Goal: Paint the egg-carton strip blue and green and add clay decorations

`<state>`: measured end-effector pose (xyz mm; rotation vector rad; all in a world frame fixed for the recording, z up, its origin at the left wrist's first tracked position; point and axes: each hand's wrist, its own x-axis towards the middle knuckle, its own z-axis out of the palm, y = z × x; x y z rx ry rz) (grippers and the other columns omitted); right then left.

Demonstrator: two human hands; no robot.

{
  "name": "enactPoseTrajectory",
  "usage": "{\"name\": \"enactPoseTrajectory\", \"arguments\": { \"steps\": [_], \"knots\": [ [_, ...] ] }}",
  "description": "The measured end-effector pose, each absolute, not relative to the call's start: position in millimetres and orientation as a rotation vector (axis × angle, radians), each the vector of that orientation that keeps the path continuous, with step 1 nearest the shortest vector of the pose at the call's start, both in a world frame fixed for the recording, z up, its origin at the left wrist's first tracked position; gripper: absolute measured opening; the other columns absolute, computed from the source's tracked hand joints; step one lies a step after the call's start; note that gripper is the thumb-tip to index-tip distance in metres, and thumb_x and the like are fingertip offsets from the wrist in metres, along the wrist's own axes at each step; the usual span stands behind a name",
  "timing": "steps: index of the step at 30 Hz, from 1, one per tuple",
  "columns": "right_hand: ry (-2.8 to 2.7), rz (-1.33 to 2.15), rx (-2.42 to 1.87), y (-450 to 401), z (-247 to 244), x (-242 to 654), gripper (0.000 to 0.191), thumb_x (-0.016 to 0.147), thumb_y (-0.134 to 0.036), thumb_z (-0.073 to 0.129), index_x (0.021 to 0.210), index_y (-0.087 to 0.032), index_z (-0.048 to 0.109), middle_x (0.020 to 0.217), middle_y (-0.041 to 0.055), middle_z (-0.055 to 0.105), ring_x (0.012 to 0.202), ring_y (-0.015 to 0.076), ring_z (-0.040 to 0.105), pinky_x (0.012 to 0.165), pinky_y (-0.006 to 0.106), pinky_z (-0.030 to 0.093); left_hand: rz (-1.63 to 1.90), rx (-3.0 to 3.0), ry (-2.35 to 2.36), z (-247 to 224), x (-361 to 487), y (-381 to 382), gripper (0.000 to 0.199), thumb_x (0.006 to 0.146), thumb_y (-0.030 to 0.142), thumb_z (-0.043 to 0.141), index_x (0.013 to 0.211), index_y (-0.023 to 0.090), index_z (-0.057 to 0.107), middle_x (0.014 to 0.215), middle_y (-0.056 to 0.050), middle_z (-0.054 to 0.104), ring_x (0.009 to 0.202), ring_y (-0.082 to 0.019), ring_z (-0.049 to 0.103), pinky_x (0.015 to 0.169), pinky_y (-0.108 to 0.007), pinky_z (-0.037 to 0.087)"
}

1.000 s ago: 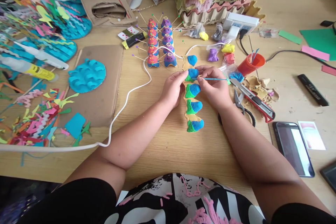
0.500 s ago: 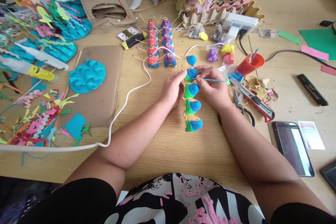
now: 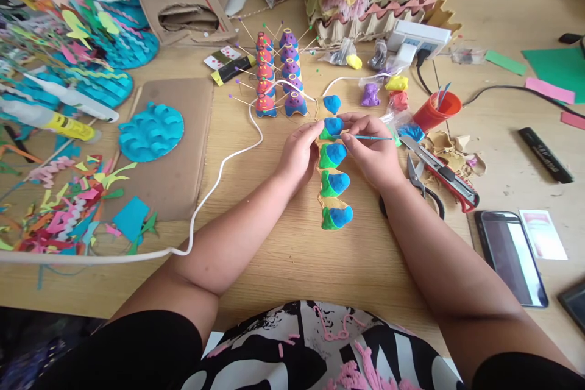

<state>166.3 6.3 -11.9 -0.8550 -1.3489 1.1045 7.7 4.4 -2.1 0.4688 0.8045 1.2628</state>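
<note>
My left hand (image 3: 302, 149) is closed on the left edge of an egg carton strip (image 3: 335, 202), its thumb on top near the second bump. Blue clay caps the strip's several bumps, and green clay covers the left side of most of them. Between the fingers of my right hand (image 3: 372, 147) is a thin blue stick (image 3: 361, 137), its left end touching the clay of the second bump from the far end. Beyond the strip stand two finished-looking caterpillar figures, one red (image 3: 265, 79) and one purple (image 3: 290, 70), with pins sticking out.
Right of my hands lie scissors (image 3: 417, 180), a box cutter (image 3: 445, 177), an orange cup (image 3: 436, 111) and a phone (image 3: 512, 259). A white cable (image 3: 222, 164) runs across the left side, near cardboard (image 3: 183, 195) and paper scraps (image 3: 68, 213). Stacked egg trays (image 3: 370, 6) stand behind.
Both hands keep their hold, and the stick's tip stays at the second bump. The strip has shifted very slightly to the left in view.
</note>
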Motion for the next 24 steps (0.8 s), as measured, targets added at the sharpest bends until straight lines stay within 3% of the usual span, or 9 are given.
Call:
{"name": "enactPoseTrajectory", "arguments": {
  "steps": [5,9,12,16,20,24],
  "knots": [
    [-1.161,1.063,-0.885,11,-8,169,0.037,0.089,-0.054,0.088,0.086,-0.027,0.062,0.101,-0.0005,0.073,0.097,0.0155,0.072,0.096,0.035,0.059,1.196,0.422,0.817,-2,3,4,0.026,0.103,0.043,0.072,0.108,0.019,0.079,0.086,-0.004,0.083,0.081,-0.02,0.082,0.071,-0.029,0.064],
    [-1.032,1.047,-0.929,17,-10,171,0.035,0.091,-0.058,0.083,0.091,-0.03,0.062,0.075,-0.0056,0.056,0.067,0.0108,0.054,0.066,0.027,0.047,1.12,0.346,0.754,-1,1,4,0.024,0.101,0.047,0.075,0.106,0.023,0.077,0.082,0.0,0.081,0.069,-0.018,0.076,0.067,-0.03,0.06],
    [-1.027,1.086,-0.949,19,-10,168,0.041,0.095,-0.071,0.071,0.095,-0.03,0.067,0.067,-0.0058,0.053,0.06,0.0118,0.047,0.058,0.028,0.038,1.087,0.359,0.736,1,-1,4,0.017,0.103,0.041,0.071,0.1,0.025,0.076,0.082,0.001,0.08,0.065,-0.016,0.073,0.068,-0.03,0.057],
    [-1.014,1.144,-0.998,15,-11,164,0.049,0.09,-0.076,0.076,0.086,-0.027,0.068,0.066,-0.0049,0.055,0.063,0.0117,0.05,0.061,0.028,0.04,1.025,0.302,0.747,6,-3,5,0.025,0.103,0.052,0.067,0.107,0.03,0.078,0.085,-0.003,0.083,0.078,-0.024,0.079,0.08,-0.04,0.061],
    [-1.022,1.313,-0.988,12,-9,161,0.053,0.084,-0.079,0.081,0.085,-0.027,0.07,0.075,-0.0028,0.065,0.072,0.014,0.06,0.068,0.03,0.048,0.987,0.321,0.709,6,-2,5,0.03,0.103,0.055,0.064,0.115,0.032,0.08,0.097,-0.007,0.086,0.106,-0.036,0.083,0.096,-0.051,0.062],
    [-0.943,1.583,-0.897,8,-6,158,0.053,0.073,-0.074,0.092,0.084,-0.027,0.071,0.076,-0.0031,0.069,0.073,0.0154,0.063,0.071,0.032,0.056,1.005,0.426,0.662,2,-1,6,0.026,0.102,0.053,0.067,0.107,0.032,0.082,0.109,-0.007,0.087,0.122,-0.036,0.079,0.103,-0.053,0.061]
  ]
}}
